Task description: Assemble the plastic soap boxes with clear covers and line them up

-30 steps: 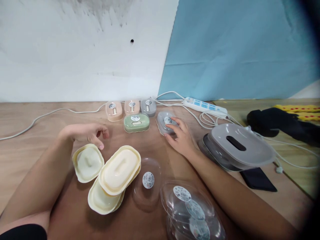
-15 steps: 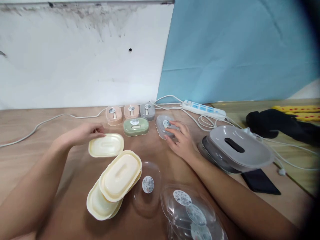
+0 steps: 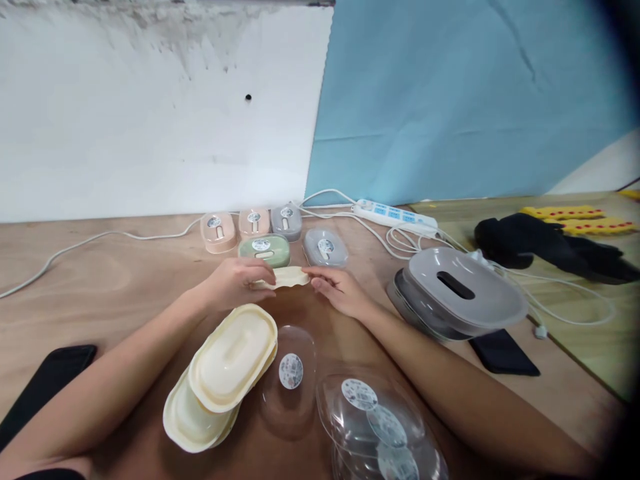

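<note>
L forearm and R forearm were bare, slanting fwd and inward. L hand sat back-up, fingers curled, thumb below, approx. a pinch (some tips hidden). R hand faced it, index extended, thumb just under. Hands were roughly level, near but apart.

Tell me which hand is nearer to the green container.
Left. The left hand is just in front of the green container, on the wearer's side; the right hand is farther off, to the container's right and closer to the wearer.
</note>
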